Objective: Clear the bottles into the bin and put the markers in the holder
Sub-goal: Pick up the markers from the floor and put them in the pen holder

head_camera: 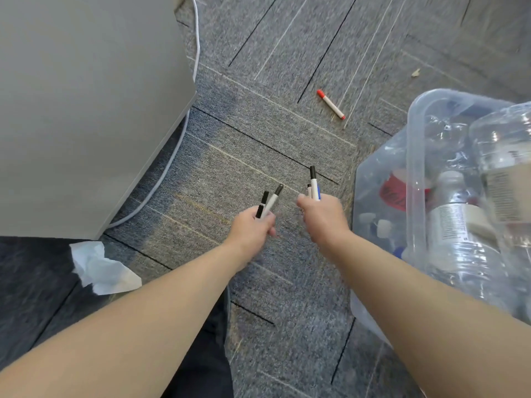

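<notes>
Fingers of the left hand are curled tight around a bunch of black-capped markers at mid-frame, and the right hand just beside it is clenched on more markers, caps pointing up. At right, the clear plastic bin holds empty bottles. Farther off, toward the upper middle, a red-capped marker lies alone on the grey carpet.
</notes>
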### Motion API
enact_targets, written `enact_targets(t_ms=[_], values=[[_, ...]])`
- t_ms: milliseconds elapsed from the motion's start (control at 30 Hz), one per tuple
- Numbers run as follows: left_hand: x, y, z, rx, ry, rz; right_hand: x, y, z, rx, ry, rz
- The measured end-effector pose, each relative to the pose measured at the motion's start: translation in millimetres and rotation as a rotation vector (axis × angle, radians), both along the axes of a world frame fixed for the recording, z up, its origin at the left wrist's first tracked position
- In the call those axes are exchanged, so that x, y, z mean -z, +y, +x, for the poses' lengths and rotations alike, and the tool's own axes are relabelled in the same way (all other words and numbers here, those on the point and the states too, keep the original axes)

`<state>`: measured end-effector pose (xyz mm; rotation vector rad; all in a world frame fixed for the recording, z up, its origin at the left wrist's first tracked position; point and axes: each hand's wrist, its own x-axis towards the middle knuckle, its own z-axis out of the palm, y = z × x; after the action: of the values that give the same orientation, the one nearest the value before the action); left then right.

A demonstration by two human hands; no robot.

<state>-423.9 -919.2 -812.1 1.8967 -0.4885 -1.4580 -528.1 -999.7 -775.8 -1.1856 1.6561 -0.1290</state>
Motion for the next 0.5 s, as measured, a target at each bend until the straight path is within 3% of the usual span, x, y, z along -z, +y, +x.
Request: enact_targets(t_ms=[167,333,400,500], values=[[16,-19,8,-0.178,-0.214,0.073,-11,-58,7,-0.177,0.158,-0.156],[22,-47,33,0.1,-0.441,0.088,2,-123,36,-0.24,0.349,-0.134],[35,-67,52,0.1,-0.382,0.115,11,-149,48,-0.208,0.362,-0.141],[45,-87,74,0.121,-0.148,0.151,23,-190,63,-0.198,0.416,-0.217]])
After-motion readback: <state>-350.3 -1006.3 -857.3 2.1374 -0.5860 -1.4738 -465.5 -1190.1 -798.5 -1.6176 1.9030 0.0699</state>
